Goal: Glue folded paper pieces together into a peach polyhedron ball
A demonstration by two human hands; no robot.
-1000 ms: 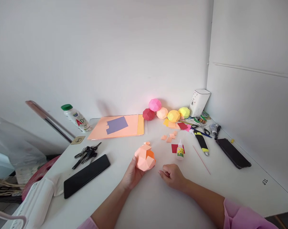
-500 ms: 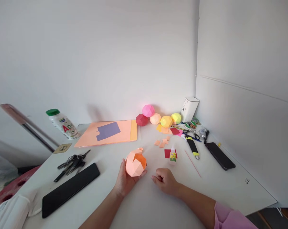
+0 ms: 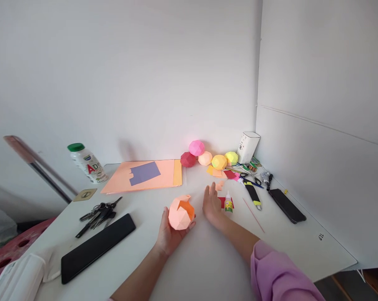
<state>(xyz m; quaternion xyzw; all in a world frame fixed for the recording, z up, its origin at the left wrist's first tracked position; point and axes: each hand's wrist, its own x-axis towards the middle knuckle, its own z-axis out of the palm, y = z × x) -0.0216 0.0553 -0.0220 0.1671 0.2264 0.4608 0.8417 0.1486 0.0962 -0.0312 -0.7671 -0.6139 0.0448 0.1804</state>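
Note:
A faceted peach paper ball (image 3: 180, 215) with an opening in its upper right side rests in my left hand (image 3: 170, 236), whose fingers curl round it from below. My right hand (image 3: 212, 207) reaches forward over the table, fingers extended and apart, by the small peach paper pieces (image 3: 220, 184), which it partly covers. Just right of that hand a small glue bottle (image 3: 228, 204) stands upright on a red paper piece (image 3: 222, 201).
Several coloured paper balls (image 3: 205, 158) line the wall. Peach sheets (image 3: 113, 179), keys (image 3: 102, 213) and a black case (image 3: 97, 246) lie left. A cutter (image 3: 252, 194), scissors (image 3: 257, 181), a thin stick (image 3: 253, 214) and a phone (image 3: 287, 205) lie right; a bottle (image 3: 88, 165) stands back left.
My right hand has moved forward to the small peach pieces, its curled fingers now extended. The view has shifted slightly; my left hand still holds the ball.

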